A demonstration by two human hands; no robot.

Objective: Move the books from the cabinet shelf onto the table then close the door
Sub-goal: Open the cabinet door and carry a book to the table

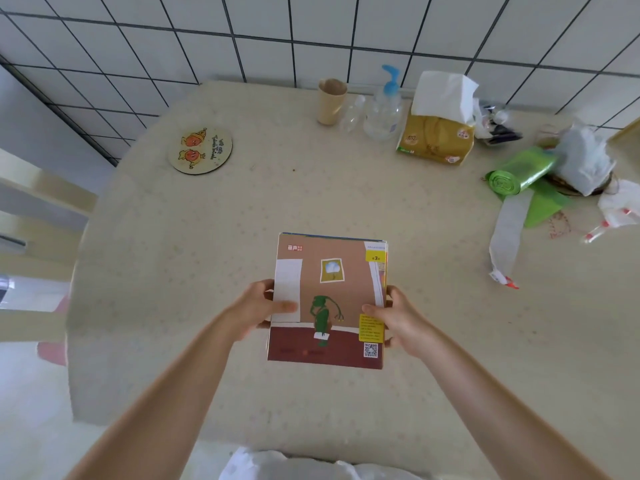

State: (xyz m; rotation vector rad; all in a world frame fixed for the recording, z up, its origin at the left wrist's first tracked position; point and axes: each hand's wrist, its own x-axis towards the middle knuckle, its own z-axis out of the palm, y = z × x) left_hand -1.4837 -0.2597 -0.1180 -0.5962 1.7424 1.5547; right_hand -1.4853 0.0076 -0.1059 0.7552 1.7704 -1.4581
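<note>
A thin stack of books is in front of me over the middle of the beige table. The top cover is brown with a green figure, a yellow label and a QR code. My left hand grips the stack's left edge, thumb on the cover. My right hand grips the right edge the same way. Whether the stack rests on the table or hangs just above it I cannot tell. The cabinet and its door are out of view.
A round coaster lies at the back left. Along the tiled wall stand a paper cup, a pump bottle and a tissue pack. A green bag roll and crumpled bags clutter the right. A chair stands to the left.
</note>
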